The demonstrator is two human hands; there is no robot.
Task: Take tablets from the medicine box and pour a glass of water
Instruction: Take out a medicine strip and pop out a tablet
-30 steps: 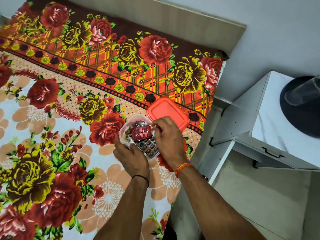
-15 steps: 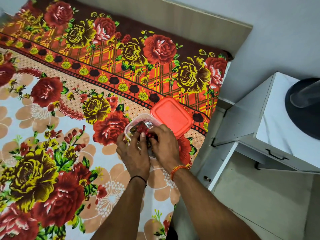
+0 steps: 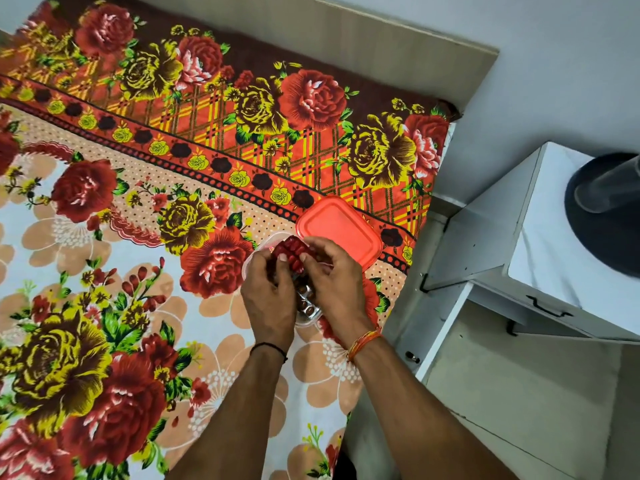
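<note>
A clear plastic medicine box (image 3: pixel 250 265) rests on the flowered bedspread, mostly hidden under my hands. Its orange lid (image 3: pixel 341 230) lies off, just to the right of it. Both my left hand (image 3: pixel 268 296) and my right hand (image 3: pixel 334 282) pinch a red tablet strip (image 3: pixel 291 252) and hold it over the box. A silver strip of brown tablets (image 3: pixel 306 299) lies in the box between my wrists. An upside-down clear glass (image 3: pixel 609 188) stands on a dark round tray (image 3: pixel 595 244) at the far right.
The bed with the flowered bedspread (image 3: pixel 138 237) fills the left and has a wooden headboard (image 3: pixel 346 32). A white bedside cabinet (image 3: pixel 540 271) with black drawer handles stands to the right, across a narrow gap of grey floor (image 3: pixel 519 393).
Both hands have closed on the red strip and lifted it toward the far side of the box. The silver brown-tablet strip now shows lower, between my wrists. The view has shifted slightly.
</note>
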